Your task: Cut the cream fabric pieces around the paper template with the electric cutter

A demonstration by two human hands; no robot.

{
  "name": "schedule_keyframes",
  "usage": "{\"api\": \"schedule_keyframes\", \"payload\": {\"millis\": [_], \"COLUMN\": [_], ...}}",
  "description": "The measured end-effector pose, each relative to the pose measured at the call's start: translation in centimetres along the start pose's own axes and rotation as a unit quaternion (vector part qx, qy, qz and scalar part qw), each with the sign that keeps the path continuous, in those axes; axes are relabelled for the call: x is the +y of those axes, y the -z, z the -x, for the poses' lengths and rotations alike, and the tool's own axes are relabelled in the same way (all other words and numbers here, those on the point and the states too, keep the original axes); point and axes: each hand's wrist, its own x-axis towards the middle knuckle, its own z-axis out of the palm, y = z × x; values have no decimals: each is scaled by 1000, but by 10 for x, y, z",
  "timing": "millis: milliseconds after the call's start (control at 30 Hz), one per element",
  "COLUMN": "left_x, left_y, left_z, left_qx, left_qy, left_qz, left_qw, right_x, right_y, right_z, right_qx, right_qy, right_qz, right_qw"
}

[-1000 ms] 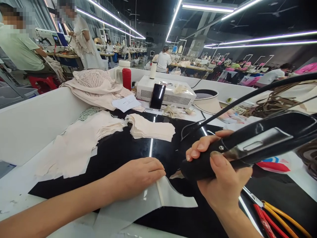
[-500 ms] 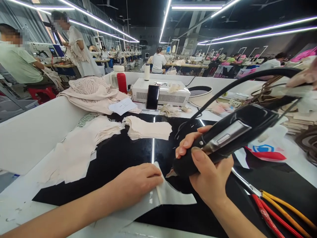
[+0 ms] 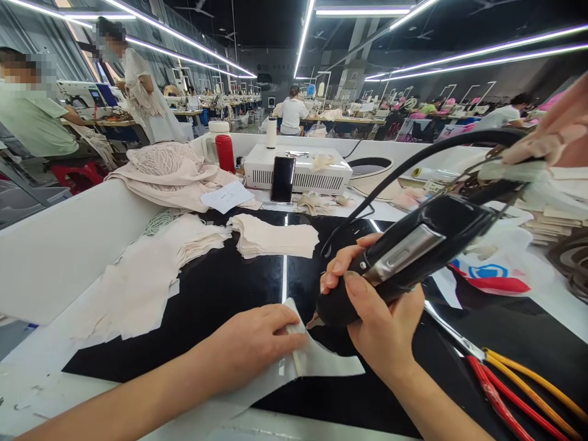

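My left hand (image 3: 257,334) rests on a white sheet (image 3: 331,361) with a curved edge, lying on the black board (image 3: 206,294). Its thumb and fingers are closed about a narrow pale ridge on the sheet. My right hand (image 3: 381,300) is wrapped round a black corded handheld power tool (image 3: 413,245) with a silver plate on its side. The tool tilts, its lower end just above the board by the sheet's curved edge; its working tip is hidden. A black cable (image 3: 408,162) arches up from behind it.
Stacks of cream fabric pieces (image 3: 275,236) lie beyond my hands. Scissors (image 3: 478,352) with red and yellow handles are at right. A white vented box (image 3: 298,168) and a phone (image 3: 283,179) stand behind. Another person's blurred hand (image 3: 533,144) is at the cable, upper right.
The tool and my right hand have shifted slightly left. The other person's hand at upper right has come further into view. My left thumb has slid a little over the ridge.
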Motion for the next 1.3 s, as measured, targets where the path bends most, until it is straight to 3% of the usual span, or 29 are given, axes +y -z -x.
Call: {"api": "schedule_keyframes", "payload": {"millis": [400,667,1033,1300], "left_x": [-2,3,29,28], "left_y": [4,11,0,-3], "left_z": [1,-9,-14,-8], "left_qx": [-8,14,-68,-67], "left_qy": [-9,-63,44,38], "left_qz": [-16,-25,45,26], "left_qw": [1000,998,996,997], "right_x": [-7,-34,-38,-38], "right_y": [5,24,35,27], "right_z": [7,11,24,25], "right_qx": [0,29,16,33], "right_qy": [-11,6,10,-9], "right_qz": [-15,18,37,12], "right_qw": [1000,999,999,999]}}
